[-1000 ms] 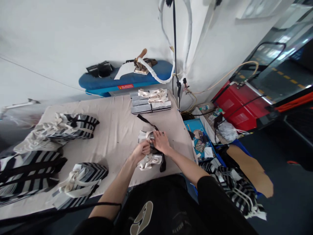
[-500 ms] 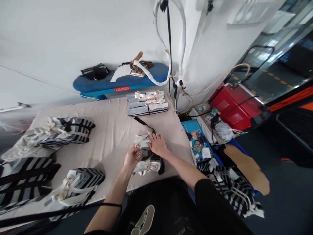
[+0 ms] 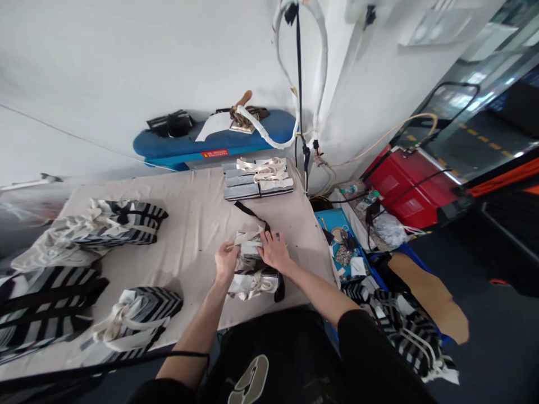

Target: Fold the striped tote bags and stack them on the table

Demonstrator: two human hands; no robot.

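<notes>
A small striped fabric bundle (image 3: 249,248) with cream fabric ties lies on the cloth-covered table (image 3: 189,224) in front of me. At its left edge my left hand (image 3: 226,261) is closed, pinching a cream tie. Fingers stretched out, my right hand (image 3: 274,252) presses on the bundle's right side. Close below, nearer my body, sits another tied bundle (image 3: 257,283) with a cream bow. A black strap (image 3: 248,211) runs from behind my right fingers toward the back of the table.
Folded striped cloths with ties (image 3: 259,178) lie at the back. Several tied bundles (image 3: 138,308) are on the left. Behind stands a blue ironing board (image 3: 168,145) with an iron (image 3: 242,120). To the right are a blue tray (image 3: 328,216) and a red box (image 3: 404,191).
My left hand has moved up along the bundle's left edge with the cream tie. My right hand stays on the bundle. The whole view has shifted slightly.
</notes>
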